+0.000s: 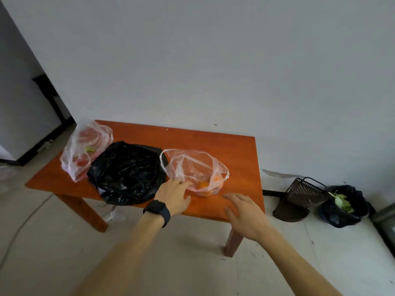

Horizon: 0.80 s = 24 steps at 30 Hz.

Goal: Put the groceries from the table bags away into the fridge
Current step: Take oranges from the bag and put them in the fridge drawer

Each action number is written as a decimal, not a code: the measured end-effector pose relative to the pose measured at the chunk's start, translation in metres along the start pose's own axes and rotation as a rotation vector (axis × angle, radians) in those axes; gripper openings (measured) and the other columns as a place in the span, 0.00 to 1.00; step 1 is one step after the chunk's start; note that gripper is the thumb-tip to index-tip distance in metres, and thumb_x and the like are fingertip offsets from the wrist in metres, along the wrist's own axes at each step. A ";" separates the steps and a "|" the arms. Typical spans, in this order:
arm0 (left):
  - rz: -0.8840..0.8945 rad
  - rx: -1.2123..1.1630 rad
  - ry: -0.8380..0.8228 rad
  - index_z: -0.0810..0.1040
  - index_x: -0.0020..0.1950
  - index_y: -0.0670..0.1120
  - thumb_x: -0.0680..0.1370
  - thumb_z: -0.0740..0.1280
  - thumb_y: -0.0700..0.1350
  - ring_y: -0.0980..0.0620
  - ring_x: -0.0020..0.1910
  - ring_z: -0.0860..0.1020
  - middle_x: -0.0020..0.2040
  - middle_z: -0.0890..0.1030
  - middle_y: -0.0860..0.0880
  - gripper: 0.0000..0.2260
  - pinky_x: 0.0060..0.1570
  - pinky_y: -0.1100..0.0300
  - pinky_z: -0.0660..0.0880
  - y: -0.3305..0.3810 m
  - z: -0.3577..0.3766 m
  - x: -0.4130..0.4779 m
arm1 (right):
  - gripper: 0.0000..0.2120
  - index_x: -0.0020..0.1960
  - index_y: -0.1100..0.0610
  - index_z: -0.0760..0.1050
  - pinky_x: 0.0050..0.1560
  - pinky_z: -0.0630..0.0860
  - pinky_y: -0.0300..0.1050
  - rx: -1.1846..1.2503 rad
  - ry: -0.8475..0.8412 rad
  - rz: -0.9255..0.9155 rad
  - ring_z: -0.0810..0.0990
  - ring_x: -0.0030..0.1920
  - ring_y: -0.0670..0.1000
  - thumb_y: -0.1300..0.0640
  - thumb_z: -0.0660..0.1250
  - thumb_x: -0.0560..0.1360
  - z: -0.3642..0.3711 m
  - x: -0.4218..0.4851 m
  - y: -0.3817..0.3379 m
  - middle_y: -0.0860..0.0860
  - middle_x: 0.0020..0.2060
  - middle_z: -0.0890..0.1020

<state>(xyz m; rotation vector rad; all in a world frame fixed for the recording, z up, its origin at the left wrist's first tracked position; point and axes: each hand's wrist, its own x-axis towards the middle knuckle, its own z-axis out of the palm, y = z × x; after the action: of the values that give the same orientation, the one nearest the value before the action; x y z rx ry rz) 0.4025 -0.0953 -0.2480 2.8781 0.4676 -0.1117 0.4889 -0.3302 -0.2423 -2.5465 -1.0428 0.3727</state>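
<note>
The left hand (173, 197), fingers relaxed, is touching the bag (192, 165) of oranges (203, 185) at the counter's (192, 137) 5 o'clock, while the right hand (243, 212) is hovering open at the bag's 4 o'clock, probably to spread its mouth.

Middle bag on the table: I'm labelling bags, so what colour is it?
The middle bag is black; the head view shows it best.

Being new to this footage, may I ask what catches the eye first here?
The orange-red table stands out against the grey wall, a black bag at its middle. The left hand and right hand reach toward the clear bag of oranges beside it.
</note>
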 end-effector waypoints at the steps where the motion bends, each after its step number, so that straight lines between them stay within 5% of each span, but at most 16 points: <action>1: 0.003 -0.002 -0.007 0.69 0.73 0.55 0.80 0.61 0.52 0.46 0.65 0.73 0.66 0.75 0.48 0.20 0.59 0.52 0.73 -0.004 0.003 0.012 | 0.20 0.75 0.46 0.66 0.67 0.69 0.46 -0.004 -0.016 -0.008 0.72 0.68 0.50 0.49 0.58 0.83 0.001 0.017 0.000 0.46 0.71 0.72; 11: 0.210 0.266 -0.168 0.77 0.64 0.47 0.82 0.58 0.43 0.45 0.65 0.72 0.62 0.78 0.47 0.13 0.68 0.48 0.65 -0.037 0.046 0.172 | 0.16 0.68 0.57 0.70 0.58 0.76 0.55 -0.048 -0.233 0.036 0.78 0.60 0.60 0.62 0.58 0.81 0.036 0.205 0.002 0.55 0.62 0.77; 15: 0.367 0.287 -0.270 0.76 0.67 0.50 0.83 0.58 0.42 0.45 0.65 0.71 0.65 0.77 0.48 0.15 0.68 0.47 0.62 -0.045 0.067 0.219 | 0.24 0.72 0.52 0.67 0.57 0.78 0.54 -0.079 -0.398 0.126 0.80 0.57 0.57 0.65 0.61 0.78 0.056 0.262 0.011 0.53 0.61 0.80; 19: 0.509 0.294 -0.412 0.75 0.68 0.48 0.82 0.60 0.53 0.43 0.65 0.70 0.66 0.77 0.46 0.17 0.66 0.48 0.64 -0.054 0.098 0.249 | 0.18 0.70 0.50 0.70 0.60 0.73 0.54 -0.287 -0.459 0.215 0.76 0.65 0.59 0.52 0.59 0.80 0.075 0.292 0.034 0.53 0.63 0.77; 24: 0.656 0.330 -0.499 0.76 0.67 0.51 0.78 0.62 0.63 0.43 0.67 0.69 0.67 0.76 0.48 0.24 0.67 0.46 0.62 -0.058 0.126 0.272 | 0.35 0.75 0.51 0.62 0.61 0.73 0.56 -0.375 -0.587 0.358 0.70 0.70 0.59 0.38 0.67 0.74 0.082 0.297 0.065 0.53 0.71 0.69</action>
<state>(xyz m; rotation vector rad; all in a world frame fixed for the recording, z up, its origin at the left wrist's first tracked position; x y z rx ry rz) 0.6368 0.0117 -0.4126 2.9765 -0.6309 -0.8222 0.7045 -0.1421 -0.3747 -3.0563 -0.8891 1.1777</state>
